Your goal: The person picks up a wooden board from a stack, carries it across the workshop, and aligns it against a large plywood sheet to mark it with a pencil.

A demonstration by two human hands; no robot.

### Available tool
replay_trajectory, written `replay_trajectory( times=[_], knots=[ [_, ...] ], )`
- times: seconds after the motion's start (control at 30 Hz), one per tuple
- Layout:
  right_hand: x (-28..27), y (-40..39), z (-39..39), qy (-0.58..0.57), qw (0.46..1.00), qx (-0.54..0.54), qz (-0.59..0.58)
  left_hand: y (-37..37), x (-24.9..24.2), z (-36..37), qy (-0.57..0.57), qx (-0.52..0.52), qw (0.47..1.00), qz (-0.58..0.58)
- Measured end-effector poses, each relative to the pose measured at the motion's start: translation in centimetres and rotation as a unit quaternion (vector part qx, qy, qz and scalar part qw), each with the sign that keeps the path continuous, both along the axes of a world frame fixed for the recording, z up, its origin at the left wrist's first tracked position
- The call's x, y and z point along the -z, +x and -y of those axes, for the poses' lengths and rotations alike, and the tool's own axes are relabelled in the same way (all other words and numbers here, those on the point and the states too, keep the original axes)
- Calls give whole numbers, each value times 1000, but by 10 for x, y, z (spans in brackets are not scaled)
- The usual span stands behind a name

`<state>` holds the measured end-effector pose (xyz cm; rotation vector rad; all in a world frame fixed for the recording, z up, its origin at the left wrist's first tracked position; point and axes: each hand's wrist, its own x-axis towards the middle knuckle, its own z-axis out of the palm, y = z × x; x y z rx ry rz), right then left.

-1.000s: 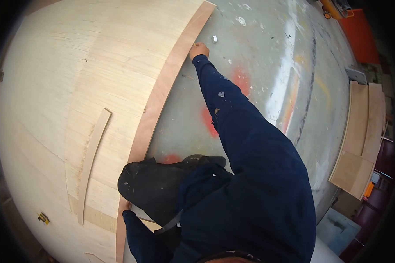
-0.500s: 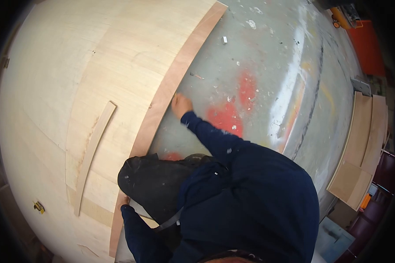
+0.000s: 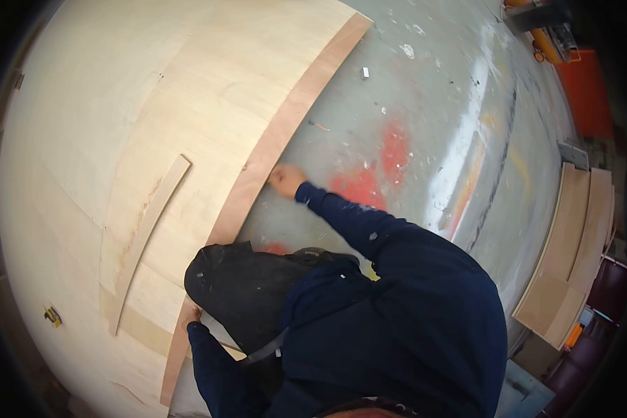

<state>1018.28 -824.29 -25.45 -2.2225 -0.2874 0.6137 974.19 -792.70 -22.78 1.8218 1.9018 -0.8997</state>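
Note:
A long reddish-brown wooden strip (image 3: 272,143) runs along the near edge of a large pale plywood panel (image 3: 209,83). Low on the left, my left hand (image 3: 191,316) grips this strip beside my black-trousered knee. Farther up, my right hand (image 3: 286,180) is curled closed against the strip's outer edge, slightly blurred by motion. Its fingertips and anything inside them are hidden. On the panel lies a loose narrow wooden batten (image 3: 150,233), with a small yellow-and-black tool (image 3: 52,316), perhaps a tape measure, to its left.
Grey floor (image 3: 348,146) with red and white paint marks lies beyond the strip. A small white block (image 3: 365,72) rests on it. Stacked wooden boards (image 3: 561,258) stand at the right, below an orange-red panel (image 3: 585,94) and a yellow wheeled machine (image 3: 547,42).
My right hand has moved a little down along the strip's edge, toward my knee. My left hand keeps its place on the strip. The whole view has shifted slightly.

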Motion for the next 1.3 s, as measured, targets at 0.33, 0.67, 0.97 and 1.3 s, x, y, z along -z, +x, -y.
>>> replay_trajectory(
  times=[0.33,0.67,0.97,1.3],
  knots=[
    [-17,159,51,-116,939,232,226,-16,6,-5,17,-54,998,40],
    [-5,-35,-141,230,887,-278,288,-22,35,40,88,-452,856,237],
    [8,-88,-188,46,853,-358,378,-13,72,46,149,-707,427,544],
    [21,-92,-188,-23,820,-399,410,-1,60,65,176,-741,221,609]
  ],
)
